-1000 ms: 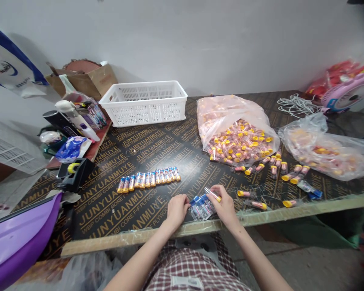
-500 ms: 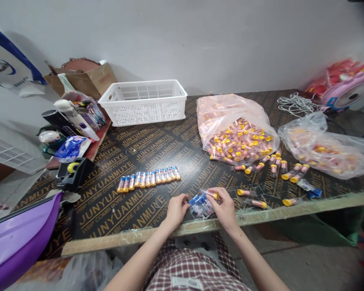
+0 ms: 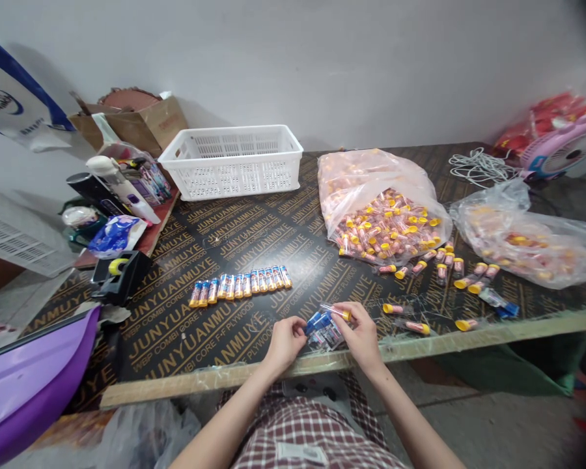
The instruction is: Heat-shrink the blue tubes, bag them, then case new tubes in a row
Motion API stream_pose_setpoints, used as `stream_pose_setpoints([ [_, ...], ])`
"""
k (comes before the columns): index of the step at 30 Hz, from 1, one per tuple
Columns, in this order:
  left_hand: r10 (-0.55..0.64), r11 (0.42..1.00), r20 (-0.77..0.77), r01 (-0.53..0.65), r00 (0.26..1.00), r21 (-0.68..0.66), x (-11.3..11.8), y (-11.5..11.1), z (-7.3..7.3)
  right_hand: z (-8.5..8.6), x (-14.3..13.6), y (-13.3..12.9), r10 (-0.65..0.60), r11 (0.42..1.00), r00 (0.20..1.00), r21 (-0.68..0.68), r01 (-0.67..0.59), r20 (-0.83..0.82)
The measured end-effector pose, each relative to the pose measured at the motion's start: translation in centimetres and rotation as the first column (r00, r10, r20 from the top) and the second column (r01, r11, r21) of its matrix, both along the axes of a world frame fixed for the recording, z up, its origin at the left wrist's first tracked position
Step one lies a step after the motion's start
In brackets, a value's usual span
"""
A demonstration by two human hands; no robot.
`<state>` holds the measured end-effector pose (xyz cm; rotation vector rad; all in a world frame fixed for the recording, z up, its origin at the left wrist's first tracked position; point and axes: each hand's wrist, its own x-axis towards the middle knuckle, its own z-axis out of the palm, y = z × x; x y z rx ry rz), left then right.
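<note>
My right hand (image 3: pixel 361 332) is closed on a clear tube with a yellow cap (image 3: pixel 342 313), tilted above a small pile of blue-topped clear packets (image 3: pixel 325 332) at the table's front edge. At the pile's left side is my left hand (image 3: pixel 287 337), its thumb and fingers pinched together; what they hold, if anything, is too small to make out. Further left lies a slanting row of blue and orange tubes (image 3: pixel 239 285). Loose yellow-capped tubes (image 3: pixel 417 327) lie right of my right hand, and an open plastic bag (image 3: pixel 376 169) full of them stands behind.
A white basket (image 3: pixel 234 176) stands at the back. Left are a tape dispenser (image 3: pixel 120 277), bottles (image 3: pixel 120 189) and a purple dustpan-like object (image 3: pixel 34 384). Right are a second bag (image 3: pixel 532 241), a white cord (image 3: pixel 483 166) and a pink fan (image 3: pixel 564 150).
My left hand's fingers have shifted slightly at the pile, and the blue-topped packets sit a little differently. My right hand keeps the yellow-capped tube in nearly the same place.
</note>
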<state>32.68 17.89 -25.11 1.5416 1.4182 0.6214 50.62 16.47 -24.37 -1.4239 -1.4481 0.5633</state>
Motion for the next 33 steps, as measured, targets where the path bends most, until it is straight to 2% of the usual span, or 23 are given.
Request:
stream_pose_setpoints([
  [5,0.045,0.993,-0.074,-0.036,0.996,0.115,-0.1,-0.2,-0.8,0.0,-0.1,0.0,-0.01,1.0,1.0,-0.003,0.01,-0.016],
  [7,0.093,0.986,0.015,-0.094,0.996,0.141,-0.1,0.0,-0.9,0.1,-0.2,-0.1,0.003,1.0,0.998,-0.01,-0.004,-0.056],
  [9,0.167,0.982,0.202,-0.181,0.965,0.055,-0.2,0.5,-0.7,0.4,-0.4,-0.2,0.027,0.999,0.994,-0.015,-0.029,-0.108],
  [12,0.339,0.937,0.487,-0.243,0.805,-0.251,-0.4,1.4,-0.1,0.9,-1.0,-0.7,0.055,0.998,0.985,-0.022,-0.06,-0.162],
  [14,0.439,0.888,0.583,-0.23,0.684,-0.399,-0.7,1.9,0.4,1.0,-1.4,-1.0,0.048,0.998,0.981,-0.031,-0.055,-0.19],
  [17,0.527,0.84,0.646,-0.223,0.552,-0.495,-1.2,2.5,0.8,1.0,-1.9,-1.3,0.009,1.0,0.984,-0.024,-0.013,-0.179],
  [20,0.599,0.794,0.652,-0.242,0.464,-0.557,-1.7,2.8,0.7,1.1,-2.4,-1.6,-0.002,0.999,0.994,0.039,0.006,-0.11],
  [24,0.637,0.769,0.645,-0.286,0.422,-0.572,-2.0,2.9,0.5,1.7,-2.8,-1.8,0.057,0.99,0.995,0.133,-0.046,-0.076],
  [29,0.66,0.751,0.638,-0.326,0.397,-0.574,-2.3,2.9,0.6,2.2,-3.3,-2.1,0.081,0.969,0.995,0.229,-0.092,0.055],
  [33,0.679,0.734,0.62,-0.383,0.392,-0.561,-2.2,2.9,0.5,2.2,-3.8,-2.3,0.118,0.959,0.985,0.244,-0.145,0.124],
])
